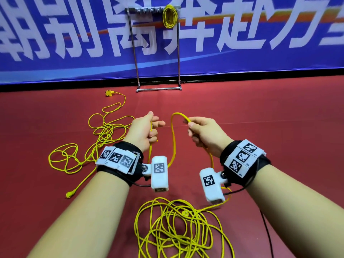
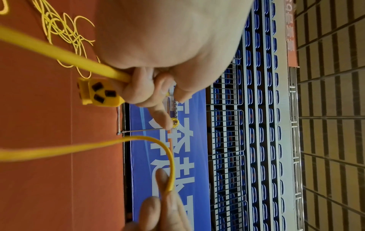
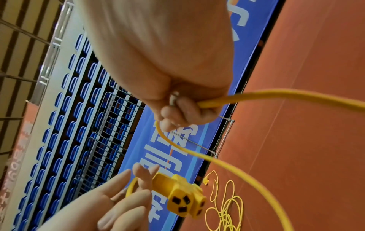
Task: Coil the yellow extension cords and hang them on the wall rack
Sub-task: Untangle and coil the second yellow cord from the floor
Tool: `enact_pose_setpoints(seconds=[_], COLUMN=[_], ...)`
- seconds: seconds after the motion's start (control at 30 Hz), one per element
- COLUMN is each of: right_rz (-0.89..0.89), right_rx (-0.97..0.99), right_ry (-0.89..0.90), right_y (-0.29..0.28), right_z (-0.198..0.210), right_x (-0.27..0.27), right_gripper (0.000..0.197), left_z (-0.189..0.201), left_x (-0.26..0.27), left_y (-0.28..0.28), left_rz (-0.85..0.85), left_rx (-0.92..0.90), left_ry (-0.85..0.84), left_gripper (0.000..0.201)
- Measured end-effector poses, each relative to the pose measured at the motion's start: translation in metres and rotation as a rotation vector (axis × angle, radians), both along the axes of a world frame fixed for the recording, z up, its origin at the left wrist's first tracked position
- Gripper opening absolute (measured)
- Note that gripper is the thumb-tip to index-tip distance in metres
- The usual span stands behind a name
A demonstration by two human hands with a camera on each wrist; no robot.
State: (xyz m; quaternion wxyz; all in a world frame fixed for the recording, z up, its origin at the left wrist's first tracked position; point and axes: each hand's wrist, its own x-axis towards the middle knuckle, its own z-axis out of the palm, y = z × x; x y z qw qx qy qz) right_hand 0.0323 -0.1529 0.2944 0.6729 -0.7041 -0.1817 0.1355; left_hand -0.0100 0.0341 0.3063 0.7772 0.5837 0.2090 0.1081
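Hands [image 1: 143, 130] [image 1: 206, 135] grip smooth yellow cord [image 1: 173, 138].

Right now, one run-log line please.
left hand: grips socket end | right hand: grips cord | rack: one coil hung | floor: loose cord

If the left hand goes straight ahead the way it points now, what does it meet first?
Probably nothing near: the left hand points toward the rack at the banner, over bare floor. Depth is unclear.
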Motion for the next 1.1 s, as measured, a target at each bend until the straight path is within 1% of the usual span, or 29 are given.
enact_pose_setpoints(seconds=[0.17,0.3,0.4,0.47,0.53,0.6,0.67,0.77,0.83,0.9,1.03,1.1], right_rz=[0.055,0.049,-0.026,-0.120,-0.172,-0.149,-0.089,-0.012,0.008,0.023,0.079,0.082], right_rx=[0.109,0.131,0.122,0.134,0.149,0.150,0.136,0.104,0.088,0.069,0.026,0.021], right_ry=[-0.008,0.002,0.001,0.007,0.023,0.036,0.035,0.026,0.017,0.020,0.052,0.053], right_y=[0.003,0.006,0.005,0.004,0.002,0.002,0.003,0.007,0.008,0.007,0.006,0.008], right_z=[0.009,0.007,0.005,0.004,0.004,0.003,0.004,0.005,0.005,0.005,0.005,0.005], right_x=[-0.004,-0.005,-0.004,-0.001,0.001,0.001,-0.002,-0.006,-0.006,-0.007,-0.011,-0.014], right_gripper=[0.010,0.011,0.011,0.011,0.010,0.010,0.010,0.009,0.010,0.010,0.008,0.008], left_z=[0.000,0.001,0.001,0.001,0.001,0.001,0.000,-0.002,-0.003,-0.004,-0.007,-0.008], left_x=[-0.003,-0.005,-0.006,-0.007,-0.007,-0.007,-0.006,-0.005,-0.005,-0.004,0.000,0.001], left_y=[-0.012,-0.022,-0.027,-0.029,-0.029,-0.027,-0.027,-0.028,-0.029,-0.030,-0.027,-0.027], left_rz=[-0.140,-0.224,-0.254,-0.257,-0.267,-0.290,-0.306,-0.293,-0.286,-0.279,-0.248,-0.211], left_rx=[0.007,-0.011,-0.090,-0.112,-0.121,-0.116,-0.112,-0.121,-0.115,-0.117,-0.155,-0.167], left_ry=[0.050,0.074,0.079,0.088,0.089,0.091,0.095,0.097,0.102,0.108,0.096,0.084], left_gripper=[0.041,0.044,0.037,0.034,0.031,0.029,0.027,0.028,0.029,0.032,0.046,0.046])
